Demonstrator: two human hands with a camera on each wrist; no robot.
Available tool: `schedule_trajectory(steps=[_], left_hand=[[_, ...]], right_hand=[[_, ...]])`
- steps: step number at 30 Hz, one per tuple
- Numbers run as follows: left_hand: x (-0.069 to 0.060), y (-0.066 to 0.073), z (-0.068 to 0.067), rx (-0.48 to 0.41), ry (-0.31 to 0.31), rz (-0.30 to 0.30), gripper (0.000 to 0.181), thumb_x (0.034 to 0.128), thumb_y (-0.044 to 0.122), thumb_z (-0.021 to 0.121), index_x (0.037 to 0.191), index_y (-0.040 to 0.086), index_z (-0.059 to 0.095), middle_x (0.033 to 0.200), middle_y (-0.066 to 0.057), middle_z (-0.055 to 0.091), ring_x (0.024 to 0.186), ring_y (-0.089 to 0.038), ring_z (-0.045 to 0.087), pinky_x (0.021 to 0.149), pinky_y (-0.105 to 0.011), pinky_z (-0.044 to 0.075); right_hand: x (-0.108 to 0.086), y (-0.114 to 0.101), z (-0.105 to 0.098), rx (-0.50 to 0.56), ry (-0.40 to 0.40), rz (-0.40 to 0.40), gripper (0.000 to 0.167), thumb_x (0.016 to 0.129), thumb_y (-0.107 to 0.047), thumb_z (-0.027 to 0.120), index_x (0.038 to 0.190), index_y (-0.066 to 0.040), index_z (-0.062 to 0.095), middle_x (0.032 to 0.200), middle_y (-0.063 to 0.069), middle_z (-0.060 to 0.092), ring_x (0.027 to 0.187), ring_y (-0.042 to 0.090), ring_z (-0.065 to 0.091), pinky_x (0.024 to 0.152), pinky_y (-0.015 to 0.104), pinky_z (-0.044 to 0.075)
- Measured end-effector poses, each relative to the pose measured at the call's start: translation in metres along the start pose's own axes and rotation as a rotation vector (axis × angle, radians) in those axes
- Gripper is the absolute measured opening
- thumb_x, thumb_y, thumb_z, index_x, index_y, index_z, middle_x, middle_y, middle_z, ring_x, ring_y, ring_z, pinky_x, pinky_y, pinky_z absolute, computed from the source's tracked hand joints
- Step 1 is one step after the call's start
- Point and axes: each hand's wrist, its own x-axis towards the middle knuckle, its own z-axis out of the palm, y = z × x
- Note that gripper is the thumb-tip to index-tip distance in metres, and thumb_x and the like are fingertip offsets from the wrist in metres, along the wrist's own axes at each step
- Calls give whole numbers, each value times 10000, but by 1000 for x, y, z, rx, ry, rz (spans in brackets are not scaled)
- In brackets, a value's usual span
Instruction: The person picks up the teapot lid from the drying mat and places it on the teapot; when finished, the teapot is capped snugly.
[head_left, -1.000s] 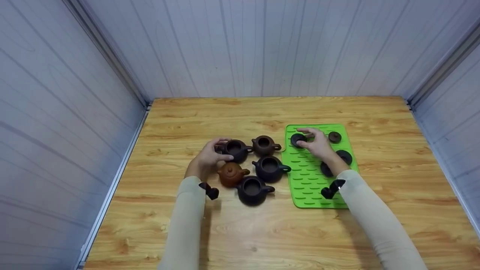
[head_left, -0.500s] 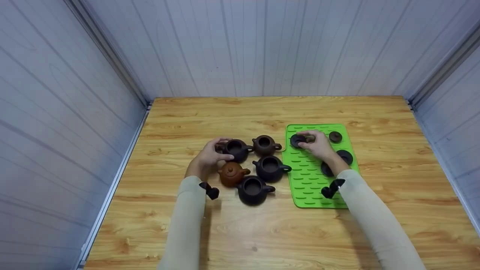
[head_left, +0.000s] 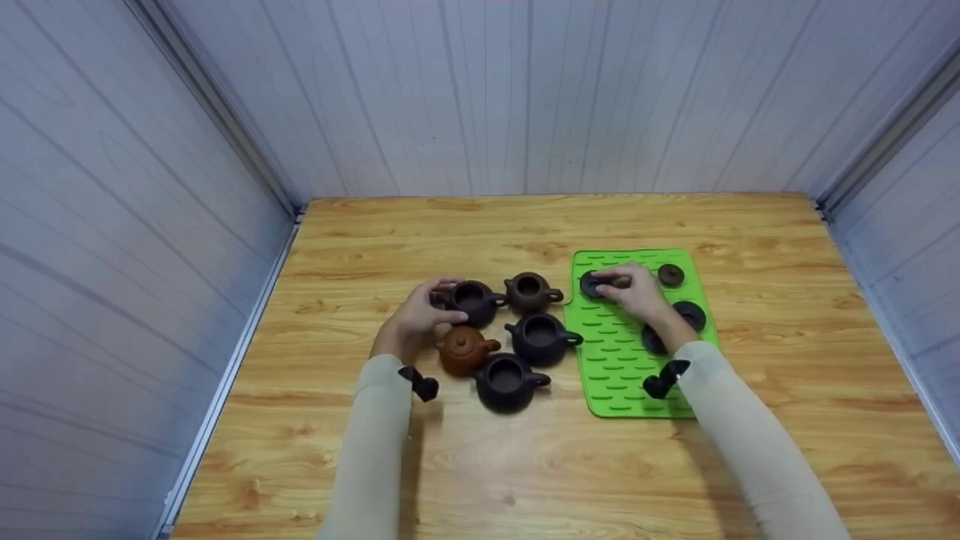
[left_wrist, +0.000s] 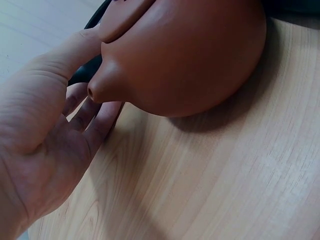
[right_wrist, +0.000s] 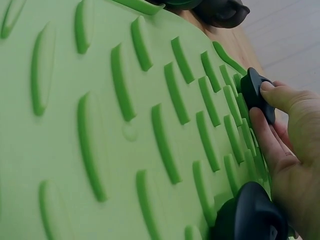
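In the head view my left hand [head_left: 420, 313] holds a black lidless teapot [head_left: 471, 301] at its spout side, thumb and fingers around the body. In front of it stands a reddish-brown teapot [head_left: 463, 349] with its lid on; its spout [left_wrist: 112, 82] shows close to that hand in the left wrist view. My right hand [head_left: 637, 294] pinches a black teapot lid [head_left: 590, 284] at the upper left of the green mat [head_left: 611, 375]. In the right wrist view, thumb and fingers meet around the lid [right_wrist: 256, 92], which is tilted at the mat.
A small brown open teapot [head_left: 529, 291] and two black open teapots [head_left: 541, 339] [head_left: 506, 382] stand beside the mat. A brown lid [head_left: 670, 275] and two black lids [head_left: 690, 316] lie on it, partly under the right forearm. Pale panel walls [head_left: 480, 97] border the wooden table [head_left: 480, 480].
My right thumb and fingers have drawn together on the black lid, which has shifted slightly. The left hand and the teapots have stayed in place.
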Motion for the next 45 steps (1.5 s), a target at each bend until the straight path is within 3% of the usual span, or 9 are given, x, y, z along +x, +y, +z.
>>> schedule_trajectory(steps=[9, 16, 21, 33, 42, 45], left_hand=[[-1, 0, -2, 1, 2, -16, 661, 985, -40, 826, 1591, 92, 596, 1617, -208, 602, 1477, -353, 554, 1236, -421, 447], [-3, 1, -1, -38, 19, -30, 666, 977, -54, 825, 1590, 81, 600, 1587, -212, 612, 1459, -347, 560, 1240, -434, 436], [-3, 0, -1, -20, 18, -22, 663, 987, -43, 819, 1598, 68, 588, 1601, -227, 601, 1481, -367, 548, 1260, -454, 421], [-4, 0, -2, -4, 17, -20, 652, 977, -27, 837, 1577, 102, 618, 1580, -176, 625, 1411, -301, 577, 1185, -379, 449], [-5, 0, -1, -8, 10, -30, 665, 994, -26, 818, 1607, 91, 588, 1635, -208, 585, 1485, -363, 550, 1248, -438, 430], [-5, 1, -1, -14, 10, -37, 669, 994, -22, 822, 1608, 99, 588, 1637, -206, 581, 1499, -369, 546, 1256, -451, 441]], right_hand=[[0, -1, 0, -23, 6, -5, 358, 1101, -192, 755, 1442, -83, 769, 1485, 258, 613, 1349, 401, 639, 978, 256, 535], [0, 0, 2, 26, 10, -10, 357, 1100, -171, 753, 1436, -53, 765, 1457, 257, 587, 1310, 371, 654, 878, 134, 535], [0, 1, 3, 34, 28, -23, 342, 1091, -145, 758, 1413, -30, 772, 1421, 251, 597, 1268, 343, 665, 860, 111, 539], [0, -5, 4, 64, 30, -24, 311, 1098, -137, 747, 1384, -21, 785, 1441, 248, 571, 1040, 54, 688, 857, 134, 585], [1, -9, 4, 64, 16, -38, 311, 1105, -151, 740, 1388, -29, 781, 1487, 246, 572, 1293, 368, 692, 859, 143, 577], [1, -12, 4, 61, 17, -46, 304, 1100, -148, 747, 1377, -30, 787, 1500, 252, 577, 1310, 406, 683, 854, 141, 565]])
